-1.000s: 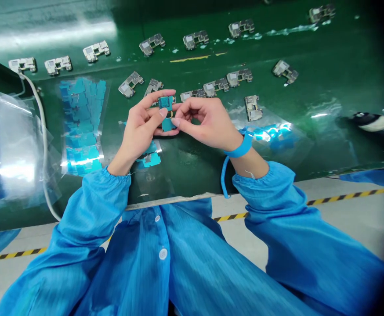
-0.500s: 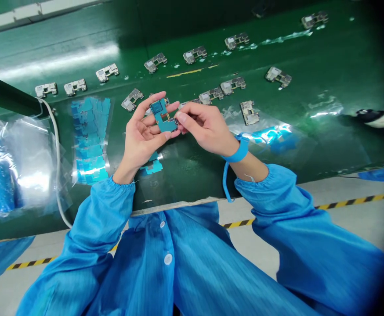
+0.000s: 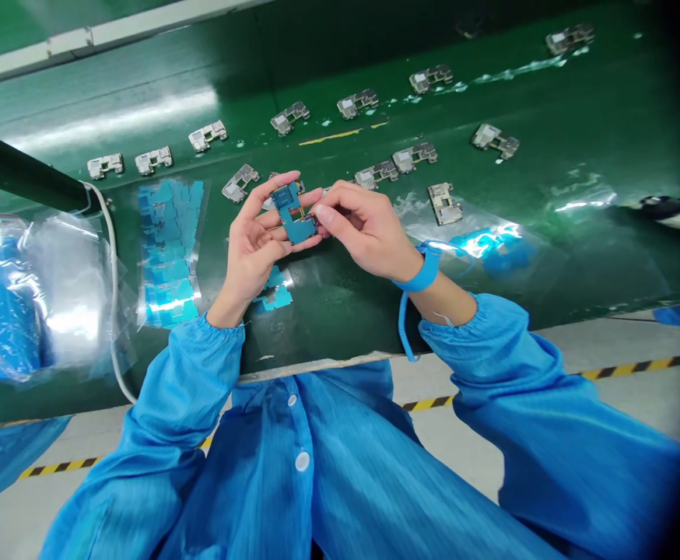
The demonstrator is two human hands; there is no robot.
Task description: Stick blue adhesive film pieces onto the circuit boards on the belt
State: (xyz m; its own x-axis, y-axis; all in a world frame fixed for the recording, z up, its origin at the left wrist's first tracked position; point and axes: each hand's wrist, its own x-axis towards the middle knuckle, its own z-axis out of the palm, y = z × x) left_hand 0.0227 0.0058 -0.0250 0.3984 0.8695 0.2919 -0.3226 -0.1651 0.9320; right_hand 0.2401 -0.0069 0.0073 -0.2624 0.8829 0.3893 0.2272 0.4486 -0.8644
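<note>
left hand [image 3: 255, 249] cradles a small blue circuit board [image 3: 293, 214] on its loosely curled fingers, index finger stretched up behind it. right hand [image 3: 363, 225] pinches the board's lower right end between thumb and fingertips. the board is held just above the surface, between the two hands, its face tilted toward the camera.

the green surface [image 3: 550, 117] spreads wide under everything. crumpled clear plastic bags [image 3: 36, 295] with blue contents lie at the far left, and a white cable [image 3: 112, 295] curves down beside them. a clear film sheet [image 3: 168, 253] carrying rows of blue pieces lies left of the left hand. a blue wrist strap [image 3: 418, 272] circles the right wrist, its coiled cord [image 3: 401, 327] hanging below. small metal shield parts [image 3: 445, 204] sit scattered in loose rows beyond the hands. a few loose blue pieces [image 3: 275, 292] lie on the surface just under the left hand.
</note>
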